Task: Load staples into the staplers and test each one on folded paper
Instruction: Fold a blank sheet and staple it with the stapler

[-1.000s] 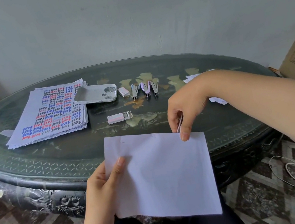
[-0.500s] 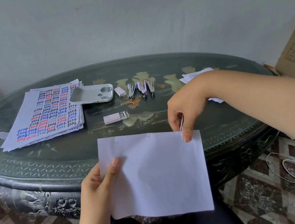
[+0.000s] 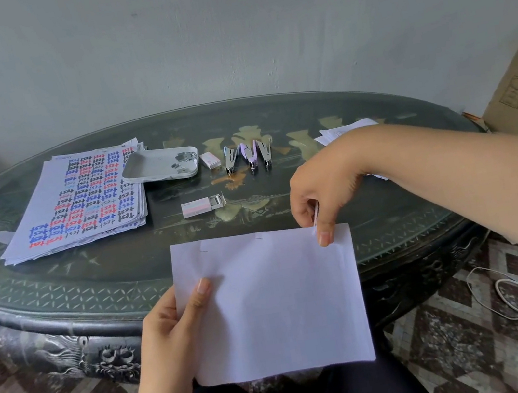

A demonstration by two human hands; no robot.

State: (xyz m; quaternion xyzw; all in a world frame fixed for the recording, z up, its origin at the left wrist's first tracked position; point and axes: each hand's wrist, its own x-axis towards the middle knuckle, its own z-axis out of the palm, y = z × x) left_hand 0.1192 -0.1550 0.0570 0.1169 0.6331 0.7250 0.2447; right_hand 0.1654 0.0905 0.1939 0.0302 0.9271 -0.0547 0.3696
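Here right grip pinches paper's corner

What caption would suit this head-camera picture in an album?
Left hand holds folded paper while right hand presses a small stapler at its top edge; three staplers wait on the table.

table: printed sheets left | tray beside them | 3 staplers right of tray

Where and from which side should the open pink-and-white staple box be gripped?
Pinch the pink-and-white staple box across its long sides at the closed left half, coming from above. It lies flat on the dark oval table, with its open end and staples facing right.
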